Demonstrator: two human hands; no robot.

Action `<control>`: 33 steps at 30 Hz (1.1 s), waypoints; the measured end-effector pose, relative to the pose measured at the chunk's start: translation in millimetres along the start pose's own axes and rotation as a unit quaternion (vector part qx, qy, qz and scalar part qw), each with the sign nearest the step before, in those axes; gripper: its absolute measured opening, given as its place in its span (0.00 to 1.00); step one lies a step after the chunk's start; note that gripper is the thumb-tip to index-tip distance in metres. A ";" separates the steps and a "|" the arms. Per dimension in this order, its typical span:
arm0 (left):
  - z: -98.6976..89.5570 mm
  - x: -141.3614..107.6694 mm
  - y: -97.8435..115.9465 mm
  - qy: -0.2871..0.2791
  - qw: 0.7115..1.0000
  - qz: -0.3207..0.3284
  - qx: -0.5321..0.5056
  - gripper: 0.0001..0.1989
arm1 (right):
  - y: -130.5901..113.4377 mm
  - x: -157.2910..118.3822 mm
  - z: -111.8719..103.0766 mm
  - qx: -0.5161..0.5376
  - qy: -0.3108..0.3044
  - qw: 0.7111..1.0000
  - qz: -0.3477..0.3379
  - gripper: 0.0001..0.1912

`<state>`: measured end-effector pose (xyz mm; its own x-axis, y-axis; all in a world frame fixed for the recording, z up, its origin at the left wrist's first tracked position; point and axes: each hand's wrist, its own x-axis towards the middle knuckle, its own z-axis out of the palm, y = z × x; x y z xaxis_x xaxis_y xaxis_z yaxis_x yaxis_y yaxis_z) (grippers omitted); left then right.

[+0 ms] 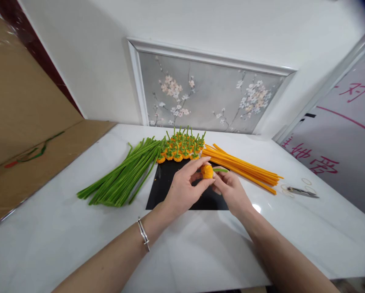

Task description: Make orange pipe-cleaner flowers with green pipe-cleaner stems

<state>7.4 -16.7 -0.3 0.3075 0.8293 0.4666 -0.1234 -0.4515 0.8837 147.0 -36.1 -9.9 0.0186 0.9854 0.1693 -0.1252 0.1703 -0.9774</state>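
Between the thumb and fingers of my left hand (185, 185) is a small orange pipe-cleaner pumpkin (207, 171), held above a black mat (160, 191). My right hand (231, 189) is closed at its right side, pinching a short green pipe cleaner (220, 170) that points away from the pumpkin. The right fingertips are partly hidden behind the left thumb. Just beyond my hands stand several finished-looking orange pumpkins (178, 156) with green tops and upright stems, grouped closely at the mat's far edge.
A bundle of long green pipe cleaners (121, 175) lies left of the mat. Orange pipe cleaners (246, 165) lie to the right. Further right are scissors (302, 192) and thin rubber bands (306, 181). Cardboard (48, 154) borders the white table (78, 244) on the left.
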 end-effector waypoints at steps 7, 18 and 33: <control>-7.0 5.4 4.2 -0.005 1.000 -0.010 -0.009 0.29 | -1.4 5.6 -17.0 -0.012 -0.006 0.994 0.107 0.26; -10.4 5.1 8.6 -0.030 0.986 -0.007 0.164 0.26 | -16.2 -2.7 -12.0 -0.092 -0.035 0.994 -0.041 0.15; -11.7 10.8 12.2 -0.043 0.982 -0.168 -0.077 0.09 | -12.4 -3.5 -10.8 -0.078 -0.039 0.995 -0.045 0.13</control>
<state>-1.9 -9.4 16.0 0.4333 0.8887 0.1498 -0.1404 -0.0976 0.9853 159.2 -41.5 0.3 -0.0557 0.9637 0.2613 0.0289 0.2631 -0.9643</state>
